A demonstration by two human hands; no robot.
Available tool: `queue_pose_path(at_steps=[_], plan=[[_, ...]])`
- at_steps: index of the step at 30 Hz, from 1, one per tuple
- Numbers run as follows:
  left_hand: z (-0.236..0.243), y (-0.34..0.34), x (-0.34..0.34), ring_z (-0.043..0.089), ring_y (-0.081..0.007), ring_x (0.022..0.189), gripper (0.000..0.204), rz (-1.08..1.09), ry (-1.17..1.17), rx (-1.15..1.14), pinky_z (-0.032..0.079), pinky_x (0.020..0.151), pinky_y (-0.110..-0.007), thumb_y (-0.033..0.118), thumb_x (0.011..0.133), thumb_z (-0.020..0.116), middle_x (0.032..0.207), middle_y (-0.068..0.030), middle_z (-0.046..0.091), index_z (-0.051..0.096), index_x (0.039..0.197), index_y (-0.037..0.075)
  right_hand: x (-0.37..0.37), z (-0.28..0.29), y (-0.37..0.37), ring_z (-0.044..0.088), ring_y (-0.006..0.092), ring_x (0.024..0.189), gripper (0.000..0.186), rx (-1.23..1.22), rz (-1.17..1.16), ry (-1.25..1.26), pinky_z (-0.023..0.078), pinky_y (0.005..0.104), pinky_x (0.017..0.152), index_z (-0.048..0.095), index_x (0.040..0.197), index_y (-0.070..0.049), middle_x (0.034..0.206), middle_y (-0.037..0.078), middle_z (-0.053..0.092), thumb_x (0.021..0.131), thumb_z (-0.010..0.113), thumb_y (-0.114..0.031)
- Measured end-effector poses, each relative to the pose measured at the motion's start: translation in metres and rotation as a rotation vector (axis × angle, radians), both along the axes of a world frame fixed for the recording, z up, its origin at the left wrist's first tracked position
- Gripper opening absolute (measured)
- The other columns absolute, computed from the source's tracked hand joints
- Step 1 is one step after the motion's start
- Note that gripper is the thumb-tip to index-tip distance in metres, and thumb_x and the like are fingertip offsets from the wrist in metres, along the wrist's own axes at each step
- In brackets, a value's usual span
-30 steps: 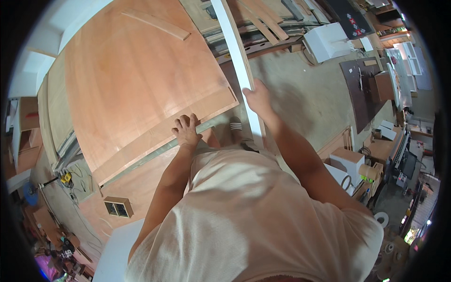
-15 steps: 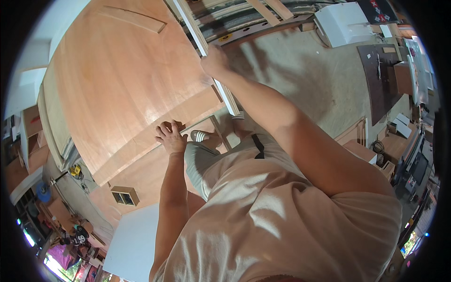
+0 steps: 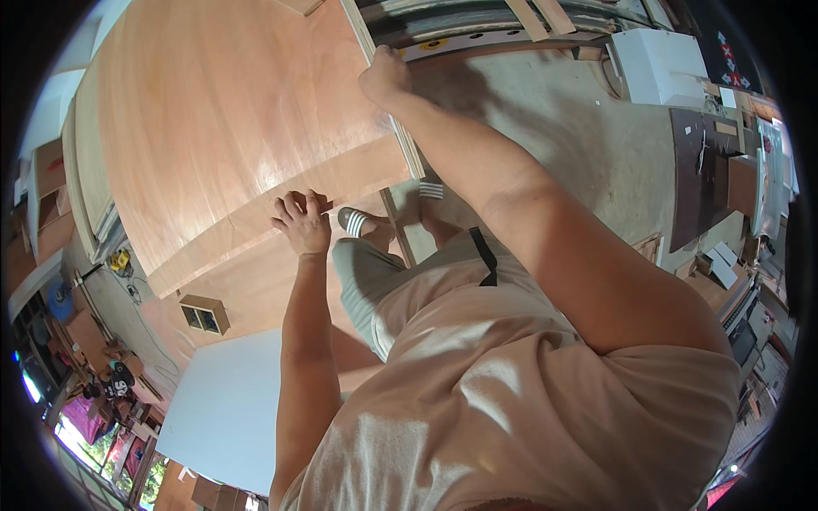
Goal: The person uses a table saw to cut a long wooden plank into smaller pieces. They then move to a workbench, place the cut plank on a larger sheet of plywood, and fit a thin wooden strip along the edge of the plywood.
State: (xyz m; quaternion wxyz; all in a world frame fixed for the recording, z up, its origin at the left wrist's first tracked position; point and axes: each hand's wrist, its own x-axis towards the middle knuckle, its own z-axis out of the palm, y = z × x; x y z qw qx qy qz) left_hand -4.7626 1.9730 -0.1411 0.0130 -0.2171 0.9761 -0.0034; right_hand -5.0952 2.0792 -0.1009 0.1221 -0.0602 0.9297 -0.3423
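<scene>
A large sheet of reddish plywood spreads out ahead of me, with a long plywood strip along its near edge. My left hand lies over the strip's near side, its fingers bent onto the wood; the thumb's underside is hidden. Along the sheet's right side runs a narrow board with layered edges. My right hand is closed around this board, well up from its near end, and hides part of it. The board now lies close against the sheet.
Below the strip sits a small two-compartment wooden box, beside a pale blue-white panel. A white box and a dark board are at the right. A yellow power tool lies left. My sandalled feet stand below the sheet.
The narrow board has turned and come in against the sheet's right edge, so its white face no longer shows. My right hand moved slightly up along it; my left hand stays on the strip.
</scene>
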Motion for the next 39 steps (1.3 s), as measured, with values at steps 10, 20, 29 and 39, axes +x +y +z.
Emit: queue_pose_path(at_steps=[10, 20, 29, 39], plan=[[-0.010, -0.004, -0.002, 0.037, -0.0485, 0.136, 0.057, -0.062, 0.107, -0.133, 0.034, 0.096, -0.071, 0.037, 0.079, 0.082, 0.140, -0.0198, 0.044, 0.060, 0.128, 0.016, 0.003, 0.004, 0.012, 0.059, 0.0431, 0.121, 0.047, -0.166, -0.033, -0.095, 0.052, 0.0469, 0.100, 0.056, 0.126, 0.000, 0.129, 0.028, 0.059, 0.087, 0.067, -0.023], [-0.009, -0.002, -0.001, 0.036, -0.0511, 0.135, 0.051, -0.052, 0.087, -0.090, 0.032, 0.097, -0.074, 0.028, 0.081, 0.076, 0.139, -0.0213, 0.045, 0.059, 0.128, 0.017, 0.136, 0.005, 0.141, 0.067, 0.0417, 0.108, 0.060, -0.205, 0.202, -0.463, 0.053, 0.0471, 0.092, 0.064, 0.120, 0.001, 0.113, 0.026, 0.070, 0.081, 0.073, -0.043], [-0.011, -0.005, -0.001, 0.035, -0.0537, 0.136, 0.047, -0.058, 0.088, -0.066, 0.031, 0.098, -0.080, 0.025, 0.086, 0.071, 0.140, -0.0229, 0.044, 0.058, 0.131, 0.017, 0.154, 0.005, 0.143, 0.067, 0.0426, 0.102, 0.046, -0.021, 0.192, -0.427, 0.053, 0.0498, 0.090, 0.066, 0.117, -0.007, 0.105, 0.024, 0.071, 0.080, 0.065, -0.033], [-0.015, -0.006, 0.001, 0.035, -0.0543, 0.136, 0.045, -0.039, 0.075, -0.072, 0.031, 0.098, -0.082, 0.026, 0.088, 0.068, 0.138, -0.0223, 0.045, 0.057, 0.131, 0.020, 0.176, -0.028, 0.161, 0.070, 0.0374, 0.099, 0.040, -0.065, 0.210, -0.317, 0.054, 0.0451, 0.086, 0.068, 0.119, -0.005, 0.106, 0.019, 0.073, 0.085, 0.068, -0.027]])
